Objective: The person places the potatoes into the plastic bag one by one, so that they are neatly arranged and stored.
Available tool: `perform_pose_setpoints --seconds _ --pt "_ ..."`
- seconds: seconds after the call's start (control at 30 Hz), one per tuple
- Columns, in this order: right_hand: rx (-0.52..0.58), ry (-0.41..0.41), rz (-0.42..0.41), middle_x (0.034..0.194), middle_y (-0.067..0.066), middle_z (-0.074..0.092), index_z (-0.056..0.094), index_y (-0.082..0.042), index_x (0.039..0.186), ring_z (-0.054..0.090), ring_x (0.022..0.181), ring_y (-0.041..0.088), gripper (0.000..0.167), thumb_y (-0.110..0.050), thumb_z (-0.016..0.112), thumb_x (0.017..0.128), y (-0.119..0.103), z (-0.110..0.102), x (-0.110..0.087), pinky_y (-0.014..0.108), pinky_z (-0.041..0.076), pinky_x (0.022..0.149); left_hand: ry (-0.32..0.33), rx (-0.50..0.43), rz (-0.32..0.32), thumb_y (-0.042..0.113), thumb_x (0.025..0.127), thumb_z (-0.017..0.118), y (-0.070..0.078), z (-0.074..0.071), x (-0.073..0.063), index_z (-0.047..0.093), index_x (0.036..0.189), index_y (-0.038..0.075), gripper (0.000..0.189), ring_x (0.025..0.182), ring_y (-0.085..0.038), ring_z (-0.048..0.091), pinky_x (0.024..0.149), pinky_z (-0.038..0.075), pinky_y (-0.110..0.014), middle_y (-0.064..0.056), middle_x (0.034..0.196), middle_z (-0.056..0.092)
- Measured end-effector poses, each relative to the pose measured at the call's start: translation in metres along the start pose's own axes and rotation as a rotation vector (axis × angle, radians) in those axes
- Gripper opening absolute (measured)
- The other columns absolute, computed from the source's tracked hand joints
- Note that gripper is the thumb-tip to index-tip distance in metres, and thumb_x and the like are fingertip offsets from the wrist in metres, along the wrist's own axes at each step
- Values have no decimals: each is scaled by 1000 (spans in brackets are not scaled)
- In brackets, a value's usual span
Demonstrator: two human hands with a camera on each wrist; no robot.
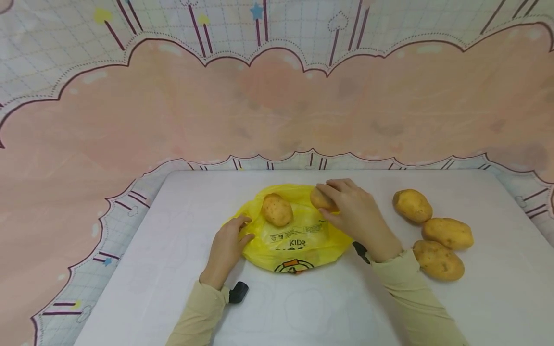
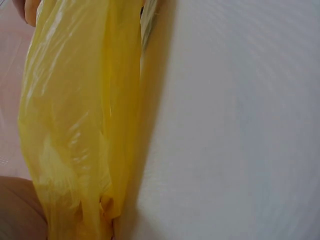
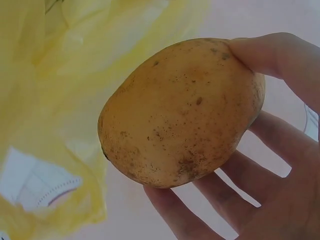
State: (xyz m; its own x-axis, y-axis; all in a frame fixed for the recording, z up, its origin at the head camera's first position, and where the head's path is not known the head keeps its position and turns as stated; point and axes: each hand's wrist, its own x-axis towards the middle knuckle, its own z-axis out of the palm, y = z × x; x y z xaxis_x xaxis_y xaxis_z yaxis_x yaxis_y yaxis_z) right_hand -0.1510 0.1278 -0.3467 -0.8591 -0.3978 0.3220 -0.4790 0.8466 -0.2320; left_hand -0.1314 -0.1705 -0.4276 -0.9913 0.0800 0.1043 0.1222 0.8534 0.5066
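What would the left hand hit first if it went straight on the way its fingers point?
The yellow bag, which the left hand touches; just beyond, probably the potato lying in it, though depth is unclear.

The kind of room cannot be told: a white tabletop (image 1: 130,293) stands before a printed sheet (image 1: 303,115), peach with scalloped edges, grid lines and stars, that fills the background; with a black wrist-worn device (image 1: 239,292), it looks like a screened-off recording spot
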Motion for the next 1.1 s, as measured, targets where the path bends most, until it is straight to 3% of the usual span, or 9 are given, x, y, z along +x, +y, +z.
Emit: perform_pose_setpoints --seconds 0.33,0.57,0.77,1.1 --pt "21 -23 -11 124 14 66 65 -7 129 59 115 31 49 -28 78 86 -10 15 6 48 54 95 7 3 4 13 85 78 -1 1 0 65 121 3 40 104 -30 66 92 54 -45 -14 112 69" --pt "29 -44 -8 123 14 66 66 -8 128 60 115 30 48 -29 76 87 -15 24 10 48 57 87 18 3 23 12 84 79 -1 0 -1 65 120 3 40 103 -30 66 90 55 -45 -14 111 69" --pt "41 -39 -20 122 14 67 66 -6 127 61 112 30 47 -29 76 87 -18 32 11 46 57 89 17 -1 20 12 84 79 -2 0 -1 65 120 3 39 103 -30 66 91 55 -45 -14 111 70" --pt "36 -35 21 120 13 68 65 -6 126 62 110 32 46 -30 76 88 -24 43 12 52 59 77 21 4 35 12 84 79 -3 1 -1 65 120 3 40 103 -30 66 90 54 -45 -14 110 70"
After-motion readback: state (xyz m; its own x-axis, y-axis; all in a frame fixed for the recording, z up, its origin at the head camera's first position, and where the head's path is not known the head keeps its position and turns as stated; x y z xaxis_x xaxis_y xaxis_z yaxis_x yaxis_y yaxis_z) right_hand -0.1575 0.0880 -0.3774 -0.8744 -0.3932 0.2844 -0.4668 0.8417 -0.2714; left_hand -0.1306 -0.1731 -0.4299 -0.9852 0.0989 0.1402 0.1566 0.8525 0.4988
